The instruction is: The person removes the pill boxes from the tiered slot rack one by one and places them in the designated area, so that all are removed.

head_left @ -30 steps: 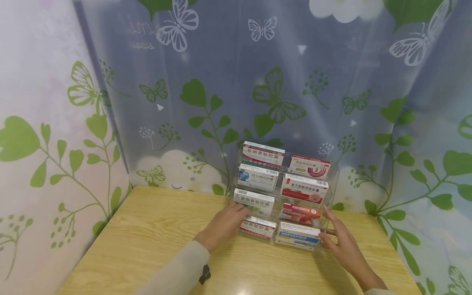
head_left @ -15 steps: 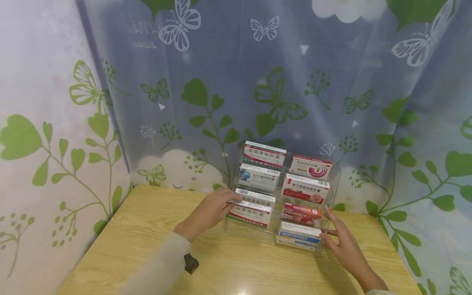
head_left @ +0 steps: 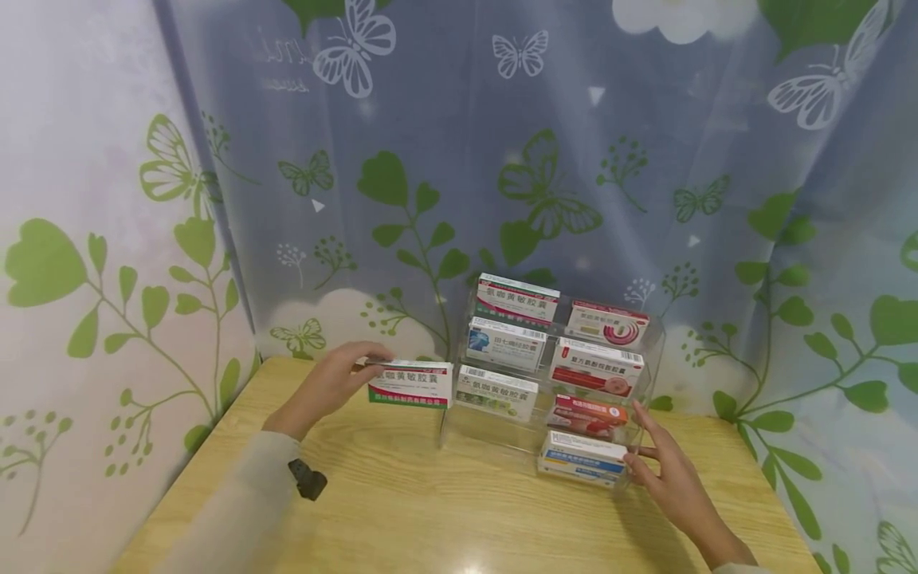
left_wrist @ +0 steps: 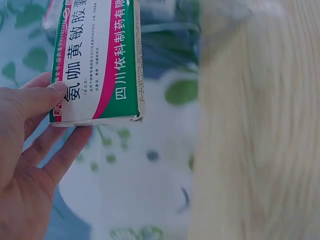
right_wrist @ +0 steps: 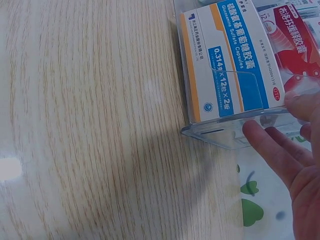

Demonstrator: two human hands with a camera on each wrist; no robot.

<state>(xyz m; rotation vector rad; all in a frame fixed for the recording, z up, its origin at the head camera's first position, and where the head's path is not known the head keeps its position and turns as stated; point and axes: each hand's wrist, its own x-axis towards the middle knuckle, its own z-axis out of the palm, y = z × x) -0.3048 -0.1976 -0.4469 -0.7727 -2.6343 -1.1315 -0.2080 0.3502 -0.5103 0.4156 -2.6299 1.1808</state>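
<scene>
In the head view my left hand (head_left: 337,383) pinches the top left end of a white, red and green medicine box (head_left: 410,386), left of the clear tiered rack (head_left: 495,434). The left wrist view shows the thumb on the box's printed face (left_wrist: 95,55) and fingers beneath it. At the rack's right side, my right hand (head_left: 670,470) rests its outstretched fingers against the clear wall, beside the blue and white box (head_left: 581,460). Close up in the right wrist view, the fingertips (right_wrist: 257,135) touch the rack's edge near that glucosamine box (right_wrist: 225,60).
Several other medicine boxes stand in the rack, including a red one (head_left: 588,414) and a green and white one (head_left: 496,392). The rack stands on a wooden table (head_left: 402,510) before a patterned curtain (head_left: 430,96). A dark device (head_left: 307,480) is on the left wrist.
My left hand has drawn the red and green box out of the rack's bottom left compartment and carried it up and left. The right hand stays at the rack's side.
</scene>
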